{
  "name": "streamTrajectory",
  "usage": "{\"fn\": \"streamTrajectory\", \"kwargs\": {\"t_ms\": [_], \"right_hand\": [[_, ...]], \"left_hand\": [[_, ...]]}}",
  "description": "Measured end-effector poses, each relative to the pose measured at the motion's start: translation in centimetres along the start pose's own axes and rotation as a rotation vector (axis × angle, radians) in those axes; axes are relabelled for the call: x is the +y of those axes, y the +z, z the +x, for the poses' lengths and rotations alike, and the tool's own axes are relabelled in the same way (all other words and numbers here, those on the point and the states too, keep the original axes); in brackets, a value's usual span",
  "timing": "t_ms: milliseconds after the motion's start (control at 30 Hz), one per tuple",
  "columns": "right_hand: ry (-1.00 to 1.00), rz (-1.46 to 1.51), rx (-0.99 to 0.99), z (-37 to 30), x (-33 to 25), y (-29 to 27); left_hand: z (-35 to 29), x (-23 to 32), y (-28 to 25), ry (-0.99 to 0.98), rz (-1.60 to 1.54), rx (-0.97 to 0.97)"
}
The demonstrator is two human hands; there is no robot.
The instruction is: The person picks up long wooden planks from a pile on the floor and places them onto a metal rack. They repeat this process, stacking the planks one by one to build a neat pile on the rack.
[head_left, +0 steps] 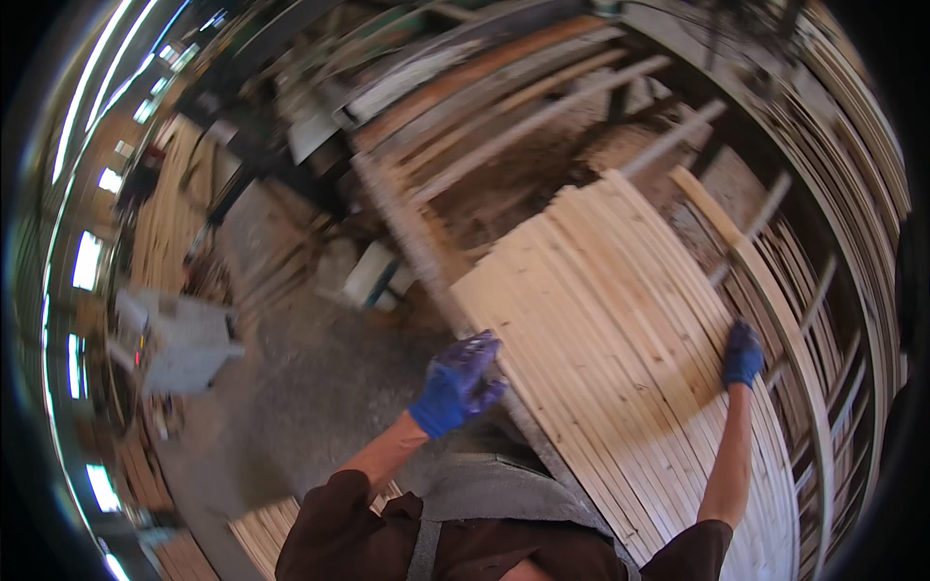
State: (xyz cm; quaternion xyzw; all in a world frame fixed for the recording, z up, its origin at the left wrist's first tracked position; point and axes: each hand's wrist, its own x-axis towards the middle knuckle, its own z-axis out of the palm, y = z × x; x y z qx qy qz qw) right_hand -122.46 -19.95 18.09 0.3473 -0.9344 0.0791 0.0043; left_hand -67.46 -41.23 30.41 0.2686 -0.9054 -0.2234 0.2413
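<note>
A row of pale wooden boards (591, 320) lies side by side on a frame in front of me, with stepped far ends. My left hand (460, 382), in a blue and purple stained glove, hovers by the left edge of the boards. Its fingers are half bent, the thumb stands apart from them, and nothing shows between. At the right edge of the row, my right hand (743, 355) wears a similar glove and has its fingers curled against the outermost board. The fingertips are blurred and partly hidden there.
A metal rack (417, 232) with crossbars carries the boards. One separate long board (775, 290) lies to the right, near more stacked lumber (852, 126). On the left floor stand a white bucket (371, 274) and a grey table-like object (179, 339). More boards (266, 535) are at lower left.
</note>
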Motion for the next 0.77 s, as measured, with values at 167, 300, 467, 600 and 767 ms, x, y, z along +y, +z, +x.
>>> {"fn": "streamTrajectory", "kwargs": {"t_ms": [167,300,467,600,767], "right_hand": [[-0.101,-0.024,0.106,0.1,0.6,-1.1],[-0.237,0.361,0.225,-2.6,-15.4,-9.7],[-0.284,1.109,-0.64,-18.0,-45.4,-11.2],[-0.749,0.412,-0.715,-22.1,-64.8,7.0],[-0.634,0.284,-0.826,-20.9,-76.2,28.8]], "left_hand": [[-21.7,-9.3,-2.2,-0.673,-0.056,0.146],[-38.0,-16.3,3.2,-0.991,-0.192,-0.13],[-52.7,-22.2,5.8,-1.484,-0.698,-0.427],[-55.5,-23.2,2.1,-1.845,-1.201,0.267],[-57.0,-27.4,-3.0,-0.851,0.206,-0.797]]}}
